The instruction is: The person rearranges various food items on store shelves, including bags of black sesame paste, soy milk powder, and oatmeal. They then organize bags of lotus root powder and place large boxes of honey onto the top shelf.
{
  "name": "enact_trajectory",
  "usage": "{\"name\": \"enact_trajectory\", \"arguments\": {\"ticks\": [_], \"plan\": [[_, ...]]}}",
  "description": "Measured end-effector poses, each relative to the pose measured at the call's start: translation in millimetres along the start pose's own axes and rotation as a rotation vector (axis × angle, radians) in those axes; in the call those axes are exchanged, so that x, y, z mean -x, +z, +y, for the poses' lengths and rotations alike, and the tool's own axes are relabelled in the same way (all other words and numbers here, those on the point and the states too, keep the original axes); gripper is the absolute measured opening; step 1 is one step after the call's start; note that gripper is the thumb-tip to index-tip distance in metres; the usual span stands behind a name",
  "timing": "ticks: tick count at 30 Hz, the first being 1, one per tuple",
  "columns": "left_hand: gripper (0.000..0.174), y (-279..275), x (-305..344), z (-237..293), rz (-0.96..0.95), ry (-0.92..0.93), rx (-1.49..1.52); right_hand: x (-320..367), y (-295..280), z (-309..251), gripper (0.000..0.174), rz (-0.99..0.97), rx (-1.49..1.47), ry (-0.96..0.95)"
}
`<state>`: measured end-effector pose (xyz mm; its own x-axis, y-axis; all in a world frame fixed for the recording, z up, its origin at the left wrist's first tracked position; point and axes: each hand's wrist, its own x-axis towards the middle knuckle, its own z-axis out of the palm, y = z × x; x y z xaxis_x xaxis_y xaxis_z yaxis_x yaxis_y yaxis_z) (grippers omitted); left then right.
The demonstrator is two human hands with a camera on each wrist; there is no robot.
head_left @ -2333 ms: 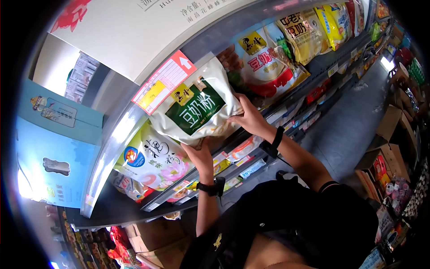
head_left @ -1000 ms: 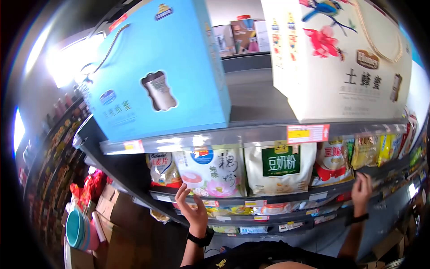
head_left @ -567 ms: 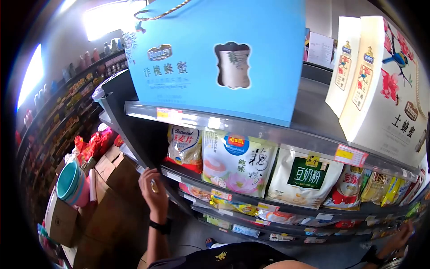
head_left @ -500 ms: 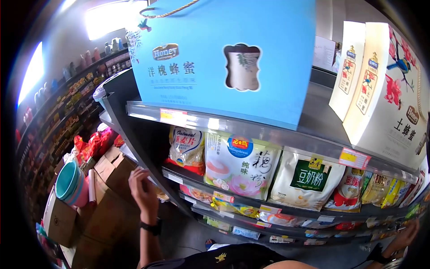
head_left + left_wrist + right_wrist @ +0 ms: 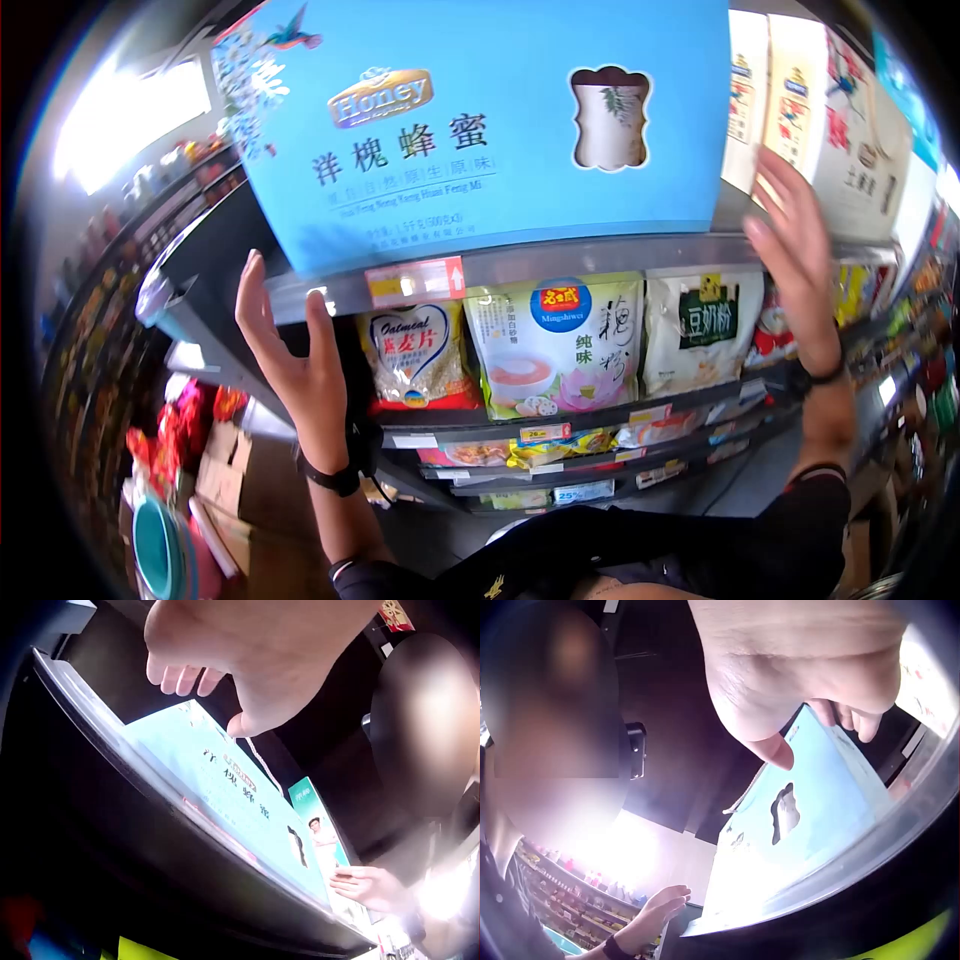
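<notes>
A large light-blue honey box with a cut-out window stands on the upper shelf. In the head view the left hand is raised at the box's lower left corner, fingers extended and thumb apart, holding nothing. Past the box's right edge, the right hand is up with its fingers spread. In the left wrist view the left hand hangs over one end of the blue box. The right wrist view has the right hand by the other end of the box; contact cannot be told.
White honey boxes stand to the right on the same shelf. Below are an oatmeal bag, a lotus powder bag and a soy powder bag. Cartons and a teal bucket are at lower left.
The hands have left the white soy powder bag, which now stands on the lower shelf. Both have risen to either side of the blue box, and the head view has shifted toward that box.
</notes>
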<state>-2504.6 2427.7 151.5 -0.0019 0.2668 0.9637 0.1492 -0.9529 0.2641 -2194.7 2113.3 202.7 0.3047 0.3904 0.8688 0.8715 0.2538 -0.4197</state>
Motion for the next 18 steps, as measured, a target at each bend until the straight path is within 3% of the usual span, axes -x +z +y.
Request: {"name": "enact_trajectory", "arguments": {"ticks": [5,9,11,18], "plan": [[0.075,24,-30,-17,-0.095,-0.101,0.049,-24,47,4,0.08,0.016,0.012,0.05],[0.088,27,-38,-25,-0.14,-0.243,0.093,-35,53,9,0.076,0.003,-0.027,0.078],[0.086,28,-36,-27,-0.128,-0.225,0.018,-36,50,14,0.072,-0.045,-0.091,0.207],[0.081,33,-38,-35,-0.076,-0.294,-0.014,-44,46,33,0.06,-0.026,-0.013,0.086]]}}
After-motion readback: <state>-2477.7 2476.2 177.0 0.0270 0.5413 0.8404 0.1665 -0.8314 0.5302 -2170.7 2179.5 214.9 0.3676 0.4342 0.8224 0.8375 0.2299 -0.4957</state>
